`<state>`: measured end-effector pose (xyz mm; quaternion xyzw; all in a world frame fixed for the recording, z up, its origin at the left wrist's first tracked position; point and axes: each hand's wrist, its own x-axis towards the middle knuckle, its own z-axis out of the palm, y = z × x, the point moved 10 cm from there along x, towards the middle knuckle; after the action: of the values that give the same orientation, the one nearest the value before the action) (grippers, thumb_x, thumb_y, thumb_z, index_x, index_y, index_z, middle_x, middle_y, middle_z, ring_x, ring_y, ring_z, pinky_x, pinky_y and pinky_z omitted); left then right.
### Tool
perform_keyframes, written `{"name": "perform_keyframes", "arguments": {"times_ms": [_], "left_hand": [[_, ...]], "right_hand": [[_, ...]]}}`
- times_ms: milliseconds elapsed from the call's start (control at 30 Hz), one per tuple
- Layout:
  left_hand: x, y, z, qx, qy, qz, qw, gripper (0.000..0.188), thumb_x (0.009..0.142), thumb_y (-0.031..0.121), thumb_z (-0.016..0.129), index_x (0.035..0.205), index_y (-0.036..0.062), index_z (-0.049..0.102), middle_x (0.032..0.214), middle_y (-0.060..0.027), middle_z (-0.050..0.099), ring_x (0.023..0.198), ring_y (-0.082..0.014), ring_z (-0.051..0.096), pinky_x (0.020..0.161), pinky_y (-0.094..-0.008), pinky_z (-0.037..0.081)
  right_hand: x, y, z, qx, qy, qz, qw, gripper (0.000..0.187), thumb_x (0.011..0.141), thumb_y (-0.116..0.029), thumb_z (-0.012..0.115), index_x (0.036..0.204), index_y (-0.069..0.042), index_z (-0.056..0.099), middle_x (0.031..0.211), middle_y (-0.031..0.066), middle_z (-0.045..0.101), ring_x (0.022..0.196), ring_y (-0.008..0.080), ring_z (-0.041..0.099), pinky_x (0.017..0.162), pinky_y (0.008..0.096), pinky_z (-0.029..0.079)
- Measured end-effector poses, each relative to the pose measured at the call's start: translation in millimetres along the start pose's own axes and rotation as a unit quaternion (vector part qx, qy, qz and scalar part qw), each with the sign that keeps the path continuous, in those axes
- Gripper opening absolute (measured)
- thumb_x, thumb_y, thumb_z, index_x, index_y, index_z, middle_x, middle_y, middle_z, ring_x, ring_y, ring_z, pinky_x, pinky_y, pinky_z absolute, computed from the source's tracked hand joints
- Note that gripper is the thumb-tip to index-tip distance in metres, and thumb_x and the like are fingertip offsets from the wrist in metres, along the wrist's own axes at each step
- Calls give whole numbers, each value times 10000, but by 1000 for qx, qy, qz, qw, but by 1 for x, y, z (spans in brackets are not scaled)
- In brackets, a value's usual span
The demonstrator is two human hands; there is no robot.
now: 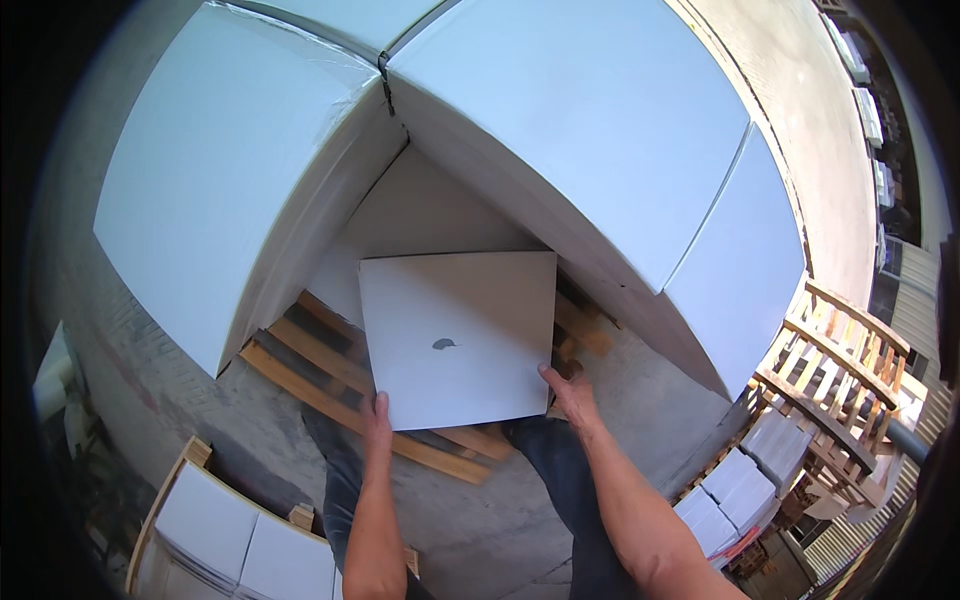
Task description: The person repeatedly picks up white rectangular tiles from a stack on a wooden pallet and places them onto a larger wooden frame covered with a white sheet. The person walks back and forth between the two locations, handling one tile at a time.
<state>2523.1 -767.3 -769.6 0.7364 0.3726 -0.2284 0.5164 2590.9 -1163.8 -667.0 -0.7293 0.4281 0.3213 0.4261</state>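
**Two hands on a big white slab, held flat over the pallet**

Both hands are on it now. The left hand (376,412) grips the near edge of the white square slab (458,335) close to its near-left corner, fingers curled up over the rim, thumb hidden beneath. The right hand (568,388) clamps the near-right corner, fingers wrapped onto the edge. Both are closed on the slab and carry nothing else.

The slab hangs roughly level above a wooden pallet (330,375) on the concrete floor (640,395), in the gap between two tall wrapped white stacks, one on the left (215,170) and one on the right (590,130). A small dark mark sits near its middle.

It looks thin, rigid and smooth, so probably heavy for its thickness, with corners that would chip on a knock. Gripped along one edge only, the far side is unsupported; hands spread wider along opposite sides would likely steady it better.

Near left, a wooden crate (190,460) holds more white slabs. To the right stand an empty timber frame (840,360) and small white boxes (735,495).
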Motion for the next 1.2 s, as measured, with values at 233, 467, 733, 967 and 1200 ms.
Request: {"name": "perform_keyframes", "arguments": {"times_ms": [233,467,733,967,1200], "left_hand": [[23,37,25,37,-95,-12,995,700,850,626,458,1124,-15,523,1091,-219,592,1018,-324,557,884,-374,409],[-28,71,-31,86,-117,-52,988,768,802,619,534,1077,-99,546,1009,-270,620,985,-377,595,843,-396,448],[-157,27,-135,-52,-211,-299,929,672,818,489,595,1116,-113,572,1111,-234,603,977,-321,603,830,-366,450],[-332,-38,-247,-294,-194,-420,836,534,905,347,550,1234,-68,487,1177,-196,572,1017,-305,592,819,-409,478],[-388,-120,-365,-408,-145,-357,827,584,887,406,559,1193,-90,521,1215,-189,558,1096,-269,540,907,-344,406]], "right_hand": [[58,75,50,197,-36,22,980,795,817,-574,561,1280,63,445,1218,187,535,1111,259,506,956,323,385],[-35,62,44,98,-50,37,993,829,798,-593,581,1180,138,500,1090,219,598,967,261,589,858,347,452],[-197,38,65,-46,-145,150,977,743,800,-486,646,1132,168,528,1092,237,600,965,284,593,864,346,439],[-312,61,104,-296,-182,184,919,752,754,-572,644,1145,68,587,1107,207,610,995,299,585,883,361,420],[-465,-30,208,-482,-125,131,857,722,806,-562,589,1137,79,585,1137,206,598,1046,282,567,940,340,374]]}}
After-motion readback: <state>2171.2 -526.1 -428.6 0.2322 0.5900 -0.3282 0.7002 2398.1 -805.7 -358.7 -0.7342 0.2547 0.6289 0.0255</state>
